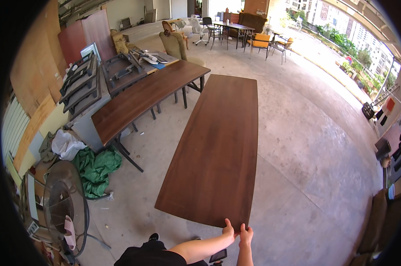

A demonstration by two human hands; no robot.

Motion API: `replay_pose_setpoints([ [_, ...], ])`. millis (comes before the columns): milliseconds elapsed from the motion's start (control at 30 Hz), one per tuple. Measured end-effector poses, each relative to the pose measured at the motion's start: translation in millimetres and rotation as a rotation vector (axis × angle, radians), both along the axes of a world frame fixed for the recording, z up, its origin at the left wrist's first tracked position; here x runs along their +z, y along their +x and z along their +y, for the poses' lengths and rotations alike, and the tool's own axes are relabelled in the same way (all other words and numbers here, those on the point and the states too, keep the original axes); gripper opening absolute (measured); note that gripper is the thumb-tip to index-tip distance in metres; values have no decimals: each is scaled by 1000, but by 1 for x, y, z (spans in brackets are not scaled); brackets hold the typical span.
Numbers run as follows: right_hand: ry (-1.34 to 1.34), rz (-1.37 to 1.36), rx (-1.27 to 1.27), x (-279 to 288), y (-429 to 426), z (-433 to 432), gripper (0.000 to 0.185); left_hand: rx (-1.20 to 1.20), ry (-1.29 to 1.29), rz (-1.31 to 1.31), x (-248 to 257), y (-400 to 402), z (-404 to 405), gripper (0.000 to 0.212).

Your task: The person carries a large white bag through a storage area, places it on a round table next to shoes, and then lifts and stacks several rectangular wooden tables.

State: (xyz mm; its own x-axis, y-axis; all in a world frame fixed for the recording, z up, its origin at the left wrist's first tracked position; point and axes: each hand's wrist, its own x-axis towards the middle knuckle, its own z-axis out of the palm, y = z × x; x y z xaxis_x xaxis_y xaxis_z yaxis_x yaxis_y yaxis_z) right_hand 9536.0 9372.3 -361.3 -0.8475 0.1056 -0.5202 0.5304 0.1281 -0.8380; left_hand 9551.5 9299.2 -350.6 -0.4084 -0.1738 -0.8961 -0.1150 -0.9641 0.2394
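Observation:
A long dark brown tabletop [217, 146] with a wood-grain surface stretches away in front of me. Its near end is curved, and whatever supports it underneath is hidden. My left hand [229, 229] grips the near end close to the right corner, thumb on top and fingers below the edge. Right beside it, my right hand [246, 234] holds the corner itself, also with the thumb up. To the left stands a narrow table [150, 96] with a similar brown top and black metal legs; its far right corner appears close to the tabletop's far left corner.
Black metal frames [82, 83] are stacked at the left. A green tarpaulin [97, 168], a white plastic bag [66, 144] and a round glass-topped table [62, 196] with a pink slipper [69, 232] lie nearer. Orange chairs [260, 41] stand far back. A dark tablet-like object [218, 255] lies below my arms.

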Motion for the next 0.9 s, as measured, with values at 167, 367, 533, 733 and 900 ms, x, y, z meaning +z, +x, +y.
replay_pose_setpoints([
  [167, 19, -96, 113, -15, -25, 45, 33, -368, 243, 76, -4, 0, 1, 58],
  [367, 220, -198, 494, -12, -53, 77, 44, -773, -1119, 340, 45, 35, -113, 36],
  [533, 709, 26, 296, 1, -85, 12, 78, -616, -1818, -971, 30, 57, -240, 47],
  [733, 789, 84, 255, 3, -81, 5, 84, -727, -1463, -835, -5, 80, -269, 56],
  [900, 805, 164, 210, -2, -63, 1, 85, -777, -1447, -715, 7, 98, -279, 53],
])
